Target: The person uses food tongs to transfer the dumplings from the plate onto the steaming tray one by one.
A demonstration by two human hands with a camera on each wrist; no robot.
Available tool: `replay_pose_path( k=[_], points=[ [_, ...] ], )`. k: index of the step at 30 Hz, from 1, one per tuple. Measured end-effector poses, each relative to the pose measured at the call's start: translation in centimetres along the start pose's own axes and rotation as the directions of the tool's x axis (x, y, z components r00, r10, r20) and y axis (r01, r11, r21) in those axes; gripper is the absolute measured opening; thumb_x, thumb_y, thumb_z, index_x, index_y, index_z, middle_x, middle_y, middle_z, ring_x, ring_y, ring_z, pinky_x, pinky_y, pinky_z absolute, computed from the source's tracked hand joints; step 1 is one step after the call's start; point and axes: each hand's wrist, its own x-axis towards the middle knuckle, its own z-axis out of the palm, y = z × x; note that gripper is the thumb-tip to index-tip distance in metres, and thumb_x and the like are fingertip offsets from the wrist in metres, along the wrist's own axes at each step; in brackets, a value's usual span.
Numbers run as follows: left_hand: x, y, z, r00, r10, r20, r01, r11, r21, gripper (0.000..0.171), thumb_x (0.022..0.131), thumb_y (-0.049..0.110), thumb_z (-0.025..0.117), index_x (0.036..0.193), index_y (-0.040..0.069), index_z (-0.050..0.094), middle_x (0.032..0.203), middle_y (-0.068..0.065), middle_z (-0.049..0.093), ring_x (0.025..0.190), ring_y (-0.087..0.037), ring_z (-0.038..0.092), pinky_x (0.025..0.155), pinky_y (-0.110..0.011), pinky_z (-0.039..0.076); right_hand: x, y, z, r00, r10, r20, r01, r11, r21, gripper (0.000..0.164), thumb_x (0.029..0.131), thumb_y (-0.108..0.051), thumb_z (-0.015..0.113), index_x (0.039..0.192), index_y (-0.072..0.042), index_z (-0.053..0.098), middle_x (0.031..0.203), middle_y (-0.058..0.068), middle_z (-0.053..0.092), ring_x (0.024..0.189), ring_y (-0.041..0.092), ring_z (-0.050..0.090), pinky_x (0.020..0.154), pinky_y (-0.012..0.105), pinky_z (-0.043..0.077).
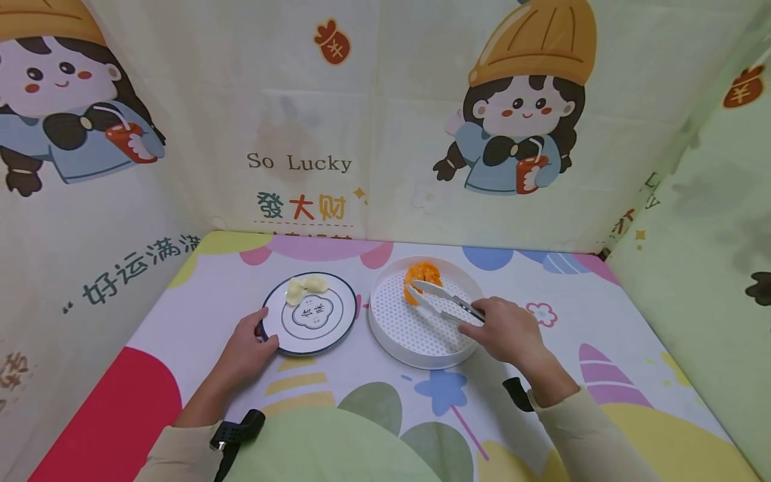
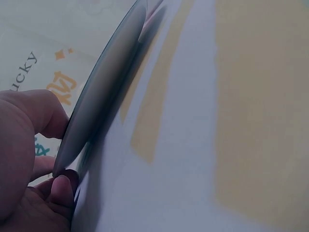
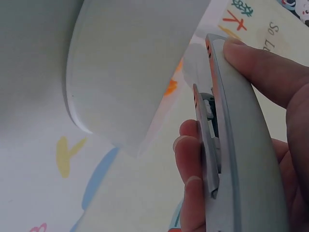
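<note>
On the left, my left hand holds a white plate with a dark blue rim by its left edge. In the left wrist view the plate looks tilted edge-on between thumb and fingers. Pale, dumpling-like pieces lie on its far part. My right hand grips metal tongs over a round white tray with a dotted, mat-like bottom. The tong tips meet shiny orange food pieces near the tray's far side; whether they pinch one is unclear. Close up, the tongs lie between thumb and curled fingers.
A patterned cloth covers the table under both dishes. Printed fabric walls stand along the back and both sides. Black straps are on both wrists. The tray stands just right of the plate, a narrow gap between them.
</note>
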Motion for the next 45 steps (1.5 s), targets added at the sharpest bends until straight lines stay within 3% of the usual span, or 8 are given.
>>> replay_pose_path(
  k=[14,22,31,38,45],
  points=[
    [0.00,-0.13,0.11,1.000,0.005,-0.007,-0.005,1.000,-0.007,0.073,0.092,0.013,0.052,0.152,-0.013,0.021,0.152,-0.035,0.023,0.128,-0.042,0.034,0.110,-0.058,0.029,-0.41,0.35,-0.18,0.998,0.050,0.031,-0.050,0.999,-0.008,0.062,0.083,-0.041,0.079,0.125,0.002,0.066,0.111,0.018,0.068,0.085,0.028,0.059,0.065,0.041,0.051],
    [-0.03,-0.17,0.12,1.000,-0.004,-0.008,0.004,1.000,-0.008,0.073,0.092,0.013,0.052,0.153,-0.012,0.020,0.154,-0.034,0.022,0.132,-0.043,0.032,0.111,-0.058,0.028,-0.52,0.45,-0.02,0.999,0.033,0.030,-0.032,0.999,-0.040,0.066,0.081,-0.043,0.080,0.126,0.003,0.065,0.114,0.020,0.067,0.088,0.031,0.061,0.066,0.043,0.053],
    [-0.04,-0.16,0.15,1.000,-0.001,-0.008,0.001,1.000,-0.013,0.073,0.092,0.013,0.052,0.153,-0.013,0.020,0.153,-0.035,0.022,0.130,-0.042,0.033,0.110,-0.058,0.028,-0.61,0.51,0.00,1.000,0.009,-0.010,-0.010,0.996,-0.084,0.059,0.085,-0.041,0.077,0.125,0.002,0.066,0.112,0.020,0.067,0.086,0.030,0.062,0.065,0.043,0.053],
    [-0.01,-0.11,0.15,1.000,-0.008,-0.008,0.008,1.000,-0.014,0.073,0.093,0.014,0.052,0.153,-0.012,0.019,0.154,-0.034,0.021,0.131,-0.042,0.033,0.110,-0.058,0.029,-0.57,0.25,-0.30,1.000,0.011,-0.019,-0.012,0.999,-0.050,0.050,0.087,-0.037,0.076,0.120,0.000,0.069,0.100,0.014,0.068,0.075,0.024,0.055,0.059,0.036,0.046],
    [-0.12,-0.01,0.10,1.000,-0.006,-0.001,0.006,1.000,-0.018,0.073,0.093,0.014,0.052,0.153,-0.012,0.019,0.154,-0.035,0.021,0.132,-0.042,0.031,0.111,-0.059,0.027,0.10,-0.14,-0.34,0.998,-0.038,-0.046,0.036,0.999,-0.026,0.044,0.086,-0.036,0.076,0.115,-0.003,0.072,0.091,0.008,0.067,0.071,0.022,0.053,0.056,0.035,0.042]
  ],
)
